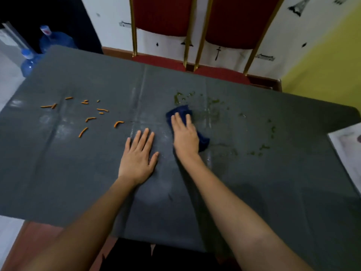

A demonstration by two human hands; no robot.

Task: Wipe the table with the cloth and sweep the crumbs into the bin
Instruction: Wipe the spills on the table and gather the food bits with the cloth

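Note:
A dark grey table (pixel 68 173) fills the view. My right hand (pixel 184 135) lies flat on a dark blue cloth (pixel 180 111), pressing it onto the table near the middle. Greenish wet smears (pixel 214 106) spread beyond and to the right of the cloth. My left hand (pixel 137 155) rests flat on the table, fingers apart, holding nothing, just left of the right hand. Several orange stick-shaped crumbs (pixel 88 119) are scattered on the table's left part, apart from both hands. No bin is visible.
Two red chairs with gold frames (pixel 164 14) stand behind the table's far edge. Blue water bottles (pixel 56 41) sit on the floor at the far left. A white sheet-like thing (pixel 347 149) lies at the table's right edge.

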